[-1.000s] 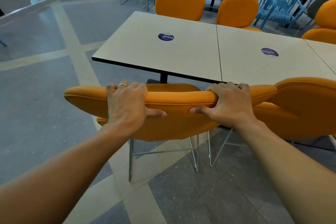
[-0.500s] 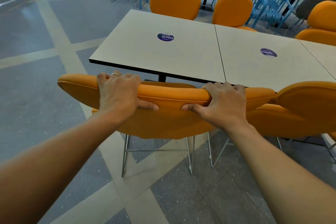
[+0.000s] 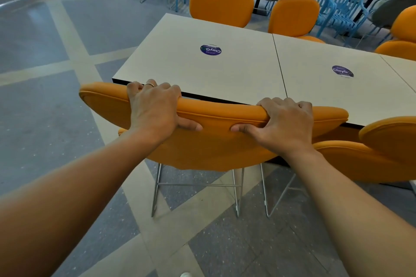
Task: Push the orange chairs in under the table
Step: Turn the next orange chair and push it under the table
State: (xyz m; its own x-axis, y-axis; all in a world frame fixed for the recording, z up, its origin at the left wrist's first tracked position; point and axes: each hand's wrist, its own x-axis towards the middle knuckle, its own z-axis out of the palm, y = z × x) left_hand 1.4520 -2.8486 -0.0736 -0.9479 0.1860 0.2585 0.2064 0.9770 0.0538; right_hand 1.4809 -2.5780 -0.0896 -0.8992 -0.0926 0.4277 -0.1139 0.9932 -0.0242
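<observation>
We've got both hands on the chair (image 3: 216, 150), at the top edge of its back. Left hand (image 3: 155, 111) and right hand (image 3: 287, 127) each wrap it, fingers over the far side, thumbs on the near face. The back sits at the table (image 3: 202, 69) near edge, by the left corner; can't tell if they touch. Second chair (image 3: 380, 155) is just beside on the right. Open floor (image 3: 56, 119) on the left.
</observation>
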